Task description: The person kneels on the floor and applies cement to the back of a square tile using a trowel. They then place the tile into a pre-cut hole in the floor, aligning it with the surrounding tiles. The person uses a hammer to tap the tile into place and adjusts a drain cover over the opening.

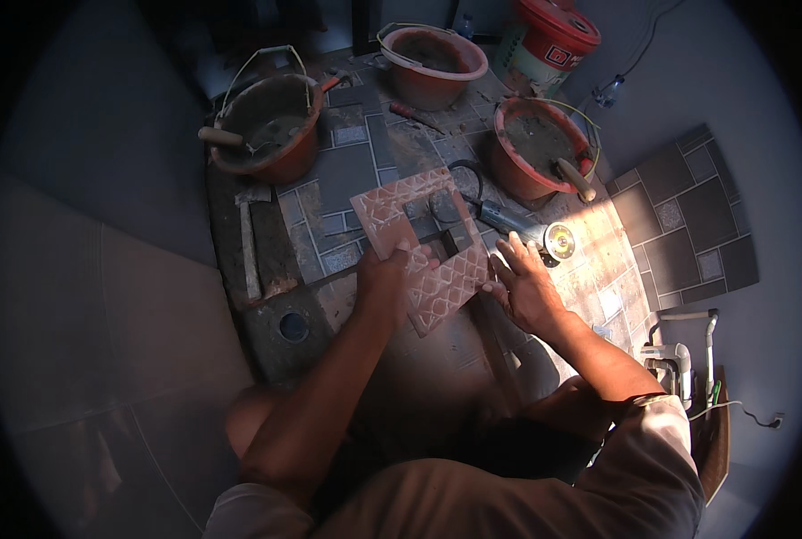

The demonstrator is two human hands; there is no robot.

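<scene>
A tile (455, 286) is held up in front of me, its reddish ridged back facing me. A rectangular opening is cut through it. My left hand (385, 283) grips its left side, thumb on the back face and fingertips showing inside the opening. Beside the right edge is my right hand (531, 292), its fingers stretched and apart, with the thumb at or against the tile's edge. Just beyond that hand an angle grinder (509, 221) lies on the floor, its round disc (559, 241) pointing right.
Mortar fills a left bucket (304, 148) and a right bucket (519, 171), each with a trowel handle sticking out. Another bucket (432, 88) and a red-lidded pail (553, 36) stand farther back. A hammer (250, 251) lies left, near a round hole (294, 327). Patterned tile (697, 220) leans right, near pipes (684, 359).
</scene>
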